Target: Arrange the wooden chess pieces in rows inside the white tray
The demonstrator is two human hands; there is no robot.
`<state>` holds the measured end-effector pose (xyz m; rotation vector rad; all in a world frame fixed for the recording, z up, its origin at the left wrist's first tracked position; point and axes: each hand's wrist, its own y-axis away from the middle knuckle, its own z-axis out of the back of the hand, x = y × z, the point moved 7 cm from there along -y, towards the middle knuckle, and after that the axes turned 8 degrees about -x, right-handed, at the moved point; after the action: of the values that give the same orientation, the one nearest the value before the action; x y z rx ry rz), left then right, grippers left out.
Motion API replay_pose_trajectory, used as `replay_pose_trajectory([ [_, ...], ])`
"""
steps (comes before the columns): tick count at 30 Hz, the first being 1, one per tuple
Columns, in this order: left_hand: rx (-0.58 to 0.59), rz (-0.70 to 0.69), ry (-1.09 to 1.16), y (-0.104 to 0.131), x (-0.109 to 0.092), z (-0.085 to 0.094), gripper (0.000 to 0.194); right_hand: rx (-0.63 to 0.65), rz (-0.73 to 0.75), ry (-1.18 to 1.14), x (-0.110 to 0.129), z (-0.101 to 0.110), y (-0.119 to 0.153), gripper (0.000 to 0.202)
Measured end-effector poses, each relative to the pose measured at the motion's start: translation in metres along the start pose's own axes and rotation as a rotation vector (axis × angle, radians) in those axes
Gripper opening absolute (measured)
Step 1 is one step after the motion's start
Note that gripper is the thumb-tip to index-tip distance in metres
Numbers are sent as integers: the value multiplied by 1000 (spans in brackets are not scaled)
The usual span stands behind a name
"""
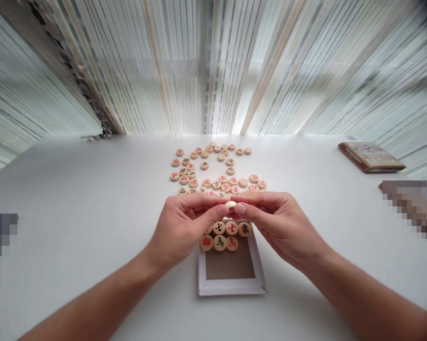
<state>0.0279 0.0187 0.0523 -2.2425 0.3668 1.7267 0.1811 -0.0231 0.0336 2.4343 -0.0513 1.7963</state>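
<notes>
A pale round wooden piece is pinched between the thumbs and fingers of my left hand and my right hand, seen edge-on. Both hands hover over the far part of an open white box with a brown bottom. Inside the box lie rows of round pieces with red and black characters, among them a red-marked piece at the end of the nearer row. My hands hide the box's far end. Beyond them, many loose round pieces are scattered on the white table, some with no character showing.
A flat box with a printed cover lies at the right back. Nearer on the right is a blurred-out brown object, and a dark blurred-out one sits at the left edge. A striped curtain hangs behind the table.
</notes>
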Motion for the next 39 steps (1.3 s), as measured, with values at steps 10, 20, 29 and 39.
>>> replay_pose_trajectory([
  [10, 10, 141, 102, 1, 17, 5, 29, 72, -55, -59, -2, -5, -1, 33],
  [20, 42, 197, 145, -1, 18, 2, 33, 40, -9, -30, -1, 0, -2, 39],
  [29, 22, 74, -8, 3, 7, 0, 30, 5, -49, -12, 0, -4, 0, 34],
  [39, 92, -391, -388, 13, -12, -5, 36, -50, -81, -12, -2, 1, 1, 24],
])
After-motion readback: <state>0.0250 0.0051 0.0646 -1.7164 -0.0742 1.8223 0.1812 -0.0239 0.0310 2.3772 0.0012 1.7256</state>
